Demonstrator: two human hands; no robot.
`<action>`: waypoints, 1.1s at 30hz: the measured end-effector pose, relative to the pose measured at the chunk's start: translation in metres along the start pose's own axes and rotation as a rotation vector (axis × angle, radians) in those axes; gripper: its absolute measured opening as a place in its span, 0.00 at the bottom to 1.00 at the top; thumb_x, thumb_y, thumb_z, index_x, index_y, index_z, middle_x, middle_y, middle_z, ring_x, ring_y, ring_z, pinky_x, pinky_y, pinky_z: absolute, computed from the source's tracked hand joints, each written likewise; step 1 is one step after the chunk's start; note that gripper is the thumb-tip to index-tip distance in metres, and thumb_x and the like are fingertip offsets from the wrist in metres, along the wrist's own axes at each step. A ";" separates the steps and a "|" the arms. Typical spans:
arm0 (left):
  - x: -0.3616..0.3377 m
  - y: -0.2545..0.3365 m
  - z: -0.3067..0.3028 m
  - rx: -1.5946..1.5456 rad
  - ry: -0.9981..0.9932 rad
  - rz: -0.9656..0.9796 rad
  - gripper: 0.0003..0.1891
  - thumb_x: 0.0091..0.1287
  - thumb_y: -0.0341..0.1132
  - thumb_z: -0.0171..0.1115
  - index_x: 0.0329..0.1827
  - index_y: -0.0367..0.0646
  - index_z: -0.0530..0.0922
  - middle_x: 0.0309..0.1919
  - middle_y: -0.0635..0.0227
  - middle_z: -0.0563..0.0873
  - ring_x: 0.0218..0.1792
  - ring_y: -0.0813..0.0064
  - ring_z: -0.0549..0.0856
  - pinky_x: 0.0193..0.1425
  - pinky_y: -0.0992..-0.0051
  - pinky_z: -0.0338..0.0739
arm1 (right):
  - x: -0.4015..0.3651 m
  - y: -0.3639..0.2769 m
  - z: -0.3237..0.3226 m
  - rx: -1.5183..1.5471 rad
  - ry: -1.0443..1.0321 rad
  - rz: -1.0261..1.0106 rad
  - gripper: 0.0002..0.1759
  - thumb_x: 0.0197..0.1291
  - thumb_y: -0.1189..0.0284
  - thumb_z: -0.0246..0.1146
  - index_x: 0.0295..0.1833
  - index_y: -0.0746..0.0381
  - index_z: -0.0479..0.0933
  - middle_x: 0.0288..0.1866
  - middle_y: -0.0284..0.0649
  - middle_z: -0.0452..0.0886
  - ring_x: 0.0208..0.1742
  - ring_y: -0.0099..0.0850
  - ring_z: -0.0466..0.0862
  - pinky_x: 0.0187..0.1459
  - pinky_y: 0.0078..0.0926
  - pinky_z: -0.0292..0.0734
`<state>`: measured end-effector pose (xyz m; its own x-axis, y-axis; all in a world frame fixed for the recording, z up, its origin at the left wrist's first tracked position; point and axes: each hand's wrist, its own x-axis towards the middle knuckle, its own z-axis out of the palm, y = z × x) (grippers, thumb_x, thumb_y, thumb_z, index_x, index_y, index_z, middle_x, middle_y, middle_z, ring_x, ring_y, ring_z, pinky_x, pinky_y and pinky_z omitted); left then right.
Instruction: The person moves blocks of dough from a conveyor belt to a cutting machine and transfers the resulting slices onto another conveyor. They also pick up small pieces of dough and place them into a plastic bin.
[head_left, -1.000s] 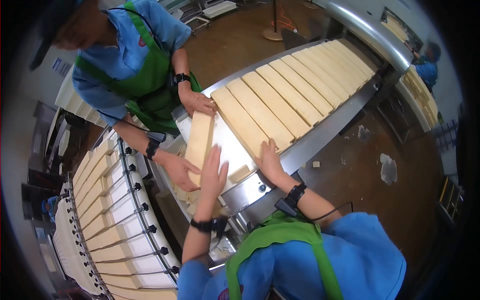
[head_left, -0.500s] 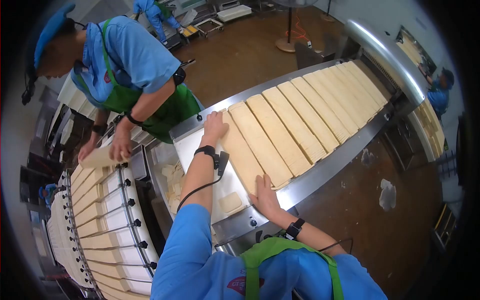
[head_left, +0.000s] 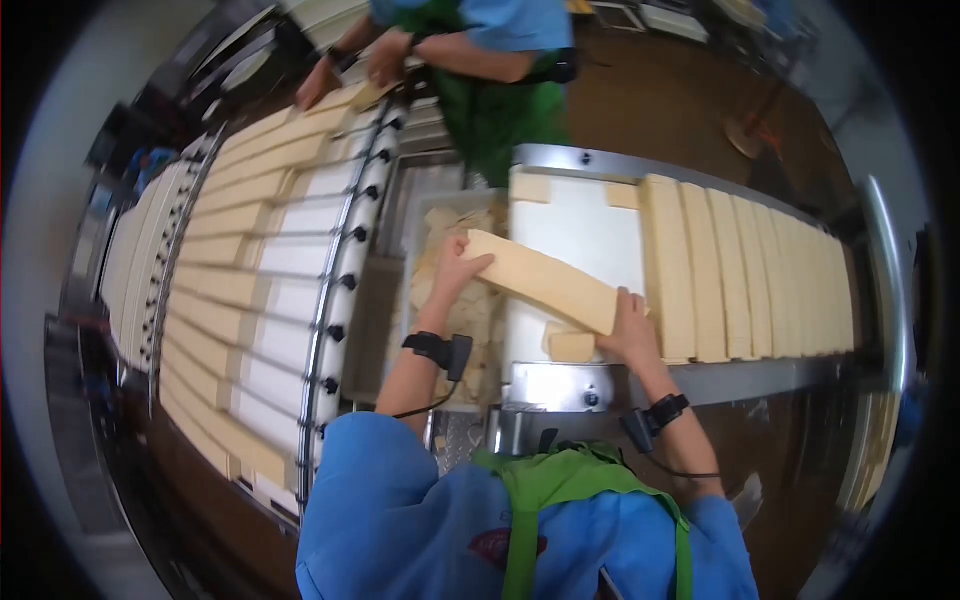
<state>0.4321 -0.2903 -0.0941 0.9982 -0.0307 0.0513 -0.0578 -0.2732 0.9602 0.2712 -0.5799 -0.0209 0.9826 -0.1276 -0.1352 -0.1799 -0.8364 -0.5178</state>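
A long pale strip of dough (head_left: 545, 278) is held up at a slant over the white board (head_left: 585, 225). My left hand (head_left: 458, 275) grips its far left end, thumb on top. At the nearer right end, my right hand (head_left: 630, 332) has its fingers closed round the strip. Just below that end, small cut dough pieces (head_left: 571, 347) lie on the board. To the right, a row of similar dough strips (head_left: 700, 270) rests side by side on the metal-edged conveyor.
A bin of dough scraps (head_left: 470, 335) stands left of the board. Further left is a rack (head_left: 345, 282) with rods and black knobs, carrying more strips. Across from me, a co-worker's hands (head_left: 385, 60) handle dough at the rack's far end. A metal guard (head_left: 885, 280) stands right.
My hands have lifted the leftmost strip off the conveyor and brought it left, away from the row. The view has turned left. The co-worker's hands have put their strip down on the rack.
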 end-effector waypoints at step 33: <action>-0.323 0.075 -0.355 0.909 0.167 0.326 0.12 0.46 0.28 0.60 0.36 0.44 0.79 0.56 0.55 0.71 0.60 0.49 0.65 0.63 0.56 0.56 | -0.154 -0.388 0.233 0.710 -0.589 -0.923 0.35 0.43 0.85 0.46 0.64 0.66 0.57 0.62 0.56 0.62 0.65 0.49 0.62 0.64 0.33 0.58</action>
<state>0.1106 0.0400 0.0585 0.9167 -0.1186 0.3817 -0.2510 -0.9140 0.3188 0.1786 -0.1117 0.0040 0.6206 0.7420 0.2535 0.3824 -0.0042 -0.9240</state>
